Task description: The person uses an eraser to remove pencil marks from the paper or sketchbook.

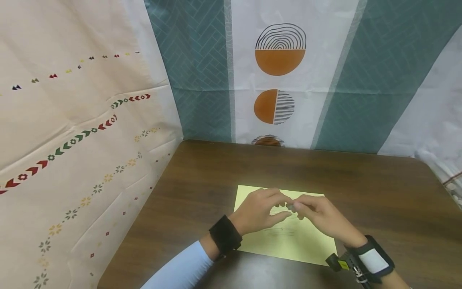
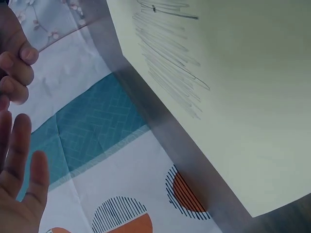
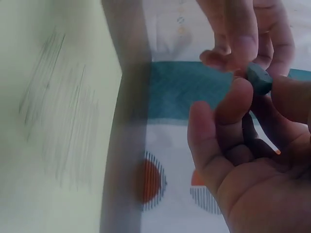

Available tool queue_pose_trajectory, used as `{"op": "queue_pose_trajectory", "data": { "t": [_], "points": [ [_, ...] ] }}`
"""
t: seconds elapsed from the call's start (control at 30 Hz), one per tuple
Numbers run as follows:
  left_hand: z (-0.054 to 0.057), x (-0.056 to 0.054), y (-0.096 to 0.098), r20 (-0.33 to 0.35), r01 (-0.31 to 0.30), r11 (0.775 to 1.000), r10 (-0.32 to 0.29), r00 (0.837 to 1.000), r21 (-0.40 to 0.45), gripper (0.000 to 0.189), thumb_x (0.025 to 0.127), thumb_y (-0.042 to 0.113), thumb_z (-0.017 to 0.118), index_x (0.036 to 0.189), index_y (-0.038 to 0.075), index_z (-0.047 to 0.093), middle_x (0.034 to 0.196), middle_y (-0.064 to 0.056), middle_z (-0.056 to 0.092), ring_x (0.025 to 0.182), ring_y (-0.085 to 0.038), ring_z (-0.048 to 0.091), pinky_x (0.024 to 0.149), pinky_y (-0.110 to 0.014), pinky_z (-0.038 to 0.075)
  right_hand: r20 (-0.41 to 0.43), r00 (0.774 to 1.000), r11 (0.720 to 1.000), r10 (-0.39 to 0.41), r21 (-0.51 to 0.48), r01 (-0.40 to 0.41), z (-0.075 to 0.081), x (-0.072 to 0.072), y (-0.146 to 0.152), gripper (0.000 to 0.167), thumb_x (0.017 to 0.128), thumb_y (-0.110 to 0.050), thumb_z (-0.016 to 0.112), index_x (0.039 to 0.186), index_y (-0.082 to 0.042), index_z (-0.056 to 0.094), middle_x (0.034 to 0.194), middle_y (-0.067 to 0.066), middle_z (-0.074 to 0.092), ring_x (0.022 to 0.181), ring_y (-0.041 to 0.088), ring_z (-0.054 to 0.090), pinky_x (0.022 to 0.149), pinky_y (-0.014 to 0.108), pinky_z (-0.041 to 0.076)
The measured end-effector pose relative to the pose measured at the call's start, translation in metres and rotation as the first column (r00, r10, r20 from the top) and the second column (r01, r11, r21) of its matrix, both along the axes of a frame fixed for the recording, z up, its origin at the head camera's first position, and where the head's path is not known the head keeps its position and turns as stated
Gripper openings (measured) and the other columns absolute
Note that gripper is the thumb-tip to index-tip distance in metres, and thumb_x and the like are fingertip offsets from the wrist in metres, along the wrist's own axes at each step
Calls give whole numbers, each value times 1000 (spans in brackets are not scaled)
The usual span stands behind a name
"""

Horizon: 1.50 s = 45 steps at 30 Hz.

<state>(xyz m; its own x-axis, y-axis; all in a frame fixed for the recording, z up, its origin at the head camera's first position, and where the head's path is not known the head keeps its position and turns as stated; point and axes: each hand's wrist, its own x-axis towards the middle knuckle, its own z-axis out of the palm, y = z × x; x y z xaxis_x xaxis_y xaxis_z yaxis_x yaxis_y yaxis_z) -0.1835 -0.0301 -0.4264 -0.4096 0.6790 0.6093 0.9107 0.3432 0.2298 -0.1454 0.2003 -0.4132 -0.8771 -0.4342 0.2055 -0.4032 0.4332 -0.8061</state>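
A person's right hand (image 1: 321, 216) holds a small grey-green block (image 3: 259, 78) in a thumb-and-finger grip above a scribbled yellow sheet (image 1: 285, 248) on a brown surface (image 1: 187, 192), as the left hand (image 1: 260, 210), its grip wide with thumb apart, hovers just beside the block.

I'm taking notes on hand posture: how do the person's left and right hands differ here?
The right hand pinches a small grey-green lump between thumb and finger; the left hand has its thumb apart from it. The left hand's wrist wears a black band; the right hand's, a white-patched dark strap. A light blue sleeve shows behind the left hand, bare forearm behind the right hand. Both are over the yellow sheet.
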Motion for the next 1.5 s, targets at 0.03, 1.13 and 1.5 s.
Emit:
{"op": "queue_pose_trajectory", "data": {
  "t": [0.03,1.13,1.5],
  "points": [
    [0,-1,0,-15,-4,1000,5,1000,10,22,89,26,78,108,16,74,90,7,67,81,-2,62,72,-9,44,14,1000,1000,9,-1,-9,0,-2,-1,25,105,-19,56,81,-18,66,85,-7,66,79,15,57,66,30,43],
    [-50,-37,-60,195,-241,771,425,884,-589,62,88,56,70,136,17,64,141,-8,55,131,-26,50,100,-43,48,-25,984,967,-174,182,175,-31,-63,-44,13,90,-12,76,102,-6,78,95,2,73,87,21,69,75,40,57],
    [-57,-29,-64,254,-175,744,425,869,-644,93,83,67,70,150,7,48,159,-17,34,146,-30,32,110,-42,41,-130,990,932,-50,351,93,-53,-85,-63,10,84,-1,77,94,-4,80,87,1,71,82,20,67,73,39,57]
  ]
}}
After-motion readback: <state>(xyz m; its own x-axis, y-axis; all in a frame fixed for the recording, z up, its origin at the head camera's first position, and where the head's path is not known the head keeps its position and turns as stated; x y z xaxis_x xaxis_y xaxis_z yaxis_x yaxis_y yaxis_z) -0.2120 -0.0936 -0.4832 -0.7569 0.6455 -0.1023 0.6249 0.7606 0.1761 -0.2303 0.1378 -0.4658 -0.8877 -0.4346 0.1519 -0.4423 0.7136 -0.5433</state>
